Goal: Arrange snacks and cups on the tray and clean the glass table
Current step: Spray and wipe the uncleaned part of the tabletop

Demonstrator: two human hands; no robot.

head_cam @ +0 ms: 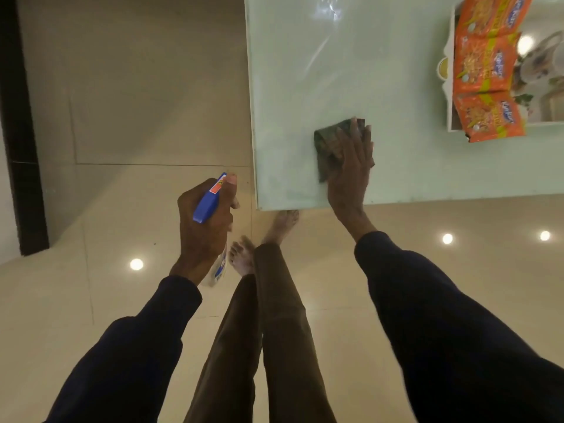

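The right hand (351, 166) lay flat, fingers straight, pressing a folded dark green cloth (325, 148) on the pale green glass table (305, 71) near its near left corner. A wide sweep rightward could have snagged the orange snack packets (485, 65) overhanging the white tray (451, 56) with its patterned cups (537, 62). The left hand (204, 227) gripped a blue-headed spray bottle (209, 203), left of the table.

cloth (328, 148) on table (305, 71) near corner, tray (451, 123) far right, snacks (485, 74) inside
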